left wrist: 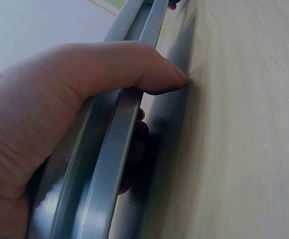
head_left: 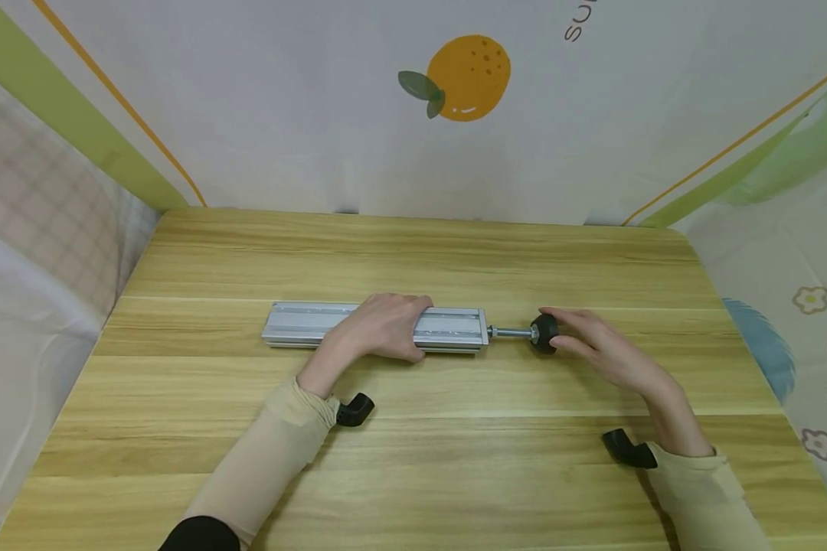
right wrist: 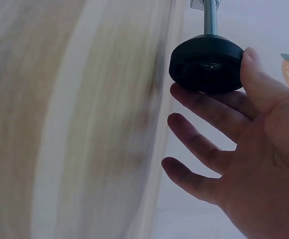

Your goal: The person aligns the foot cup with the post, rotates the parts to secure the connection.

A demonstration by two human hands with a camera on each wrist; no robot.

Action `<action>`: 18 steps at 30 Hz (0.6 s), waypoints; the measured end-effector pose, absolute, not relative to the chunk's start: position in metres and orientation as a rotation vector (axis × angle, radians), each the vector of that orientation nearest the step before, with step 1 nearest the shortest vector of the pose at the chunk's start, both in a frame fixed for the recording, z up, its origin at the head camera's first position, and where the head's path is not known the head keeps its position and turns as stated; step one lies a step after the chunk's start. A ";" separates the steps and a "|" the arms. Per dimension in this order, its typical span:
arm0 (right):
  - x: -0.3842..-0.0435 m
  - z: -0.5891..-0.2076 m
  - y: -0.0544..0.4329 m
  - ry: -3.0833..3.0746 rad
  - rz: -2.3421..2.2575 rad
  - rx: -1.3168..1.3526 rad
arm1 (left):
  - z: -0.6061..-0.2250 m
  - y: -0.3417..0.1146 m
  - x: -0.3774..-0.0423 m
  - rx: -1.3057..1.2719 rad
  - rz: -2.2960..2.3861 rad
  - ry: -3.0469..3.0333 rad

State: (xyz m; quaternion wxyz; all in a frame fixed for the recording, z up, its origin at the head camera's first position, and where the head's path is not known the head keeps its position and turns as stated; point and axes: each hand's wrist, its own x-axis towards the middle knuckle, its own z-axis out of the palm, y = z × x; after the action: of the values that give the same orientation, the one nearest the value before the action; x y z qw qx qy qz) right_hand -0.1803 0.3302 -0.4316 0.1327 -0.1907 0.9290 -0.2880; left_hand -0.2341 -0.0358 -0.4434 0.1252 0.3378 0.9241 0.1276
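A silver aluminium profile lies lengthwise across the middle of the table. My left hand grips it from above, thumb over the near side and fingers over the far side; in the left wrist view the fingertips show partly beneath the profile. From the profile's right end sticks out a threaded rod with a nut, ending in a black round levelling foot. The thumb and fingers of my right hand pinch the foot's rim. In the right wrist view the foot shows its underside, while the other fingers spread loosely below.
The wood-grain table spans the view. Behind it hangs a white cloth with an orange print, and more cloth hangs at both sides. A black elbow-shaped piece sits at each sleeve cuff.
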 end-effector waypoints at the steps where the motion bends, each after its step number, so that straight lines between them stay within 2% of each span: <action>1: -0.180 -0.432 0.330 2.689 -0.835 -0.550 | -0.443 -0.036 -0.234 0.983 0.376 2.690; 18: -0.181 -0.429 0.326 2.673 -0.982 -0.546 | -0.444 -0.036 -0.235 0.972 0.382 2.679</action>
State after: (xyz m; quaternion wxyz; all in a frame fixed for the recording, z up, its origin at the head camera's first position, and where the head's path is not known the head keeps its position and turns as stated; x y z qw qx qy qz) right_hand -0.1810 0.3264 -0.4293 0.1207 -0.1870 0.9151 -0.3363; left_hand -0.2346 -0.0361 -0.4439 0.1327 0.3352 0.9234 0.1318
